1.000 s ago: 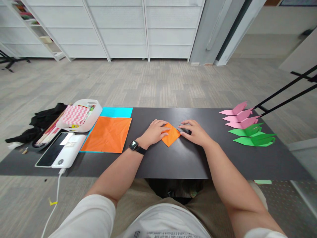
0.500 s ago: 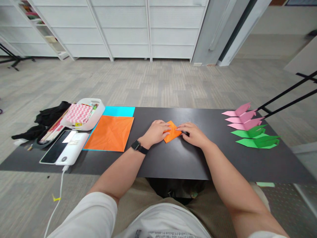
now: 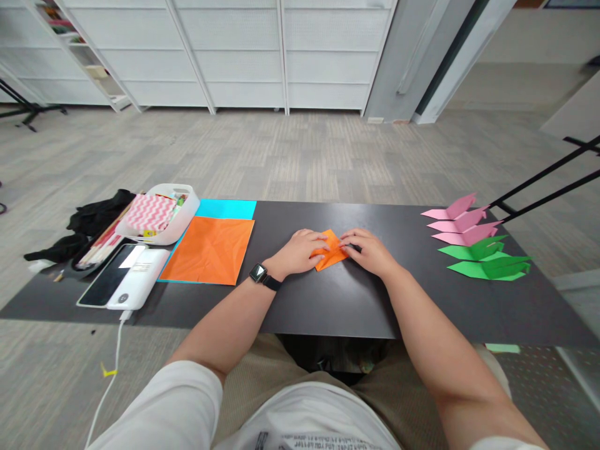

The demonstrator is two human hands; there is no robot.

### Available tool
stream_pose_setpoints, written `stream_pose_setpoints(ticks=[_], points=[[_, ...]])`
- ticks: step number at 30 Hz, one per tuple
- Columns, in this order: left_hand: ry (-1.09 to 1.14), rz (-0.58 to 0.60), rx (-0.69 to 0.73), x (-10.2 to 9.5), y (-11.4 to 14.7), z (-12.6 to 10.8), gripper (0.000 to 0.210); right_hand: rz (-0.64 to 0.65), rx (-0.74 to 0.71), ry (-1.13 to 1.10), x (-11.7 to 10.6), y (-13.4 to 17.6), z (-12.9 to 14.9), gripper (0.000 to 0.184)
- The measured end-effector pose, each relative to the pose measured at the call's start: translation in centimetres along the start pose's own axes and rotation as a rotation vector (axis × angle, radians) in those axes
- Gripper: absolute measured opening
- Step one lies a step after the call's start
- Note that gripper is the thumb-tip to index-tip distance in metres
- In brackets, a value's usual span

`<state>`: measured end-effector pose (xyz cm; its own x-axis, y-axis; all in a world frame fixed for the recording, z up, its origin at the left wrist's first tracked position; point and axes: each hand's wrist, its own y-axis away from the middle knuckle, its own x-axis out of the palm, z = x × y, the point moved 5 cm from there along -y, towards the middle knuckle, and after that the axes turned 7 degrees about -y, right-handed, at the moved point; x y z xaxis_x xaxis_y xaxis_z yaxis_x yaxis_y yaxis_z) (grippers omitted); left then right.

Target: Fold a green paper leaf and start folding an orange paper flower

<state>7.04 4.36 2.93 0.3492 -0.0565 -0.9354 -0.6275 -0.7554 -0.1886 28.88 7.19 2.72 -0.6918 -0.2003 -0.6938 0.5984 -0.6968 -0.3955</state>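
Note:
A small folded piece of orange origami paper lies on the dark table in front of me. My left hand, with a black watch at the wrist, grips its left side, fingers over the top and thumb near the lower edge. At the right corner, my right hand has its fingertips and thumb closed on the paper. Fingers cover both ends of the fold, so its exact shape is partly hidden. Further left rests a flat stack of orange paper with blue sheets under it.
Pink paper cranes and green paper cranes stand in a row at the right. To the left are a white basket, a phone, a white power bank with a cable, and black cloth.
The folded orange paper has shifted and turned slightly to the right under my hands. My right hand's fingers have moved a little along its corner.

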Motion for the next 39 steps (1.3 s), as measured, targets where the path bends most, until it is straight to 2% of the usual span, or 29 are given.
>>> stream_pose_setpoints(ticks=[9,26,39], points=[[0.005,0.018,0.021,-0.2,0.3,-0.5,0.033,0.014,0.034,0.041,0.0,0.3,-0.7,0.018],[0.09,0.021,0.059,-0.4,0.2,-0.5,0.008,-0.003,0.076,0.048,-0.2,0.3,-1.1,0.014],[0.117,0.094,0.011,-1.0,0.7,-0.8,0.017,0.003,0.137,0.064,0.3,0.1,-1.4,0.013]])
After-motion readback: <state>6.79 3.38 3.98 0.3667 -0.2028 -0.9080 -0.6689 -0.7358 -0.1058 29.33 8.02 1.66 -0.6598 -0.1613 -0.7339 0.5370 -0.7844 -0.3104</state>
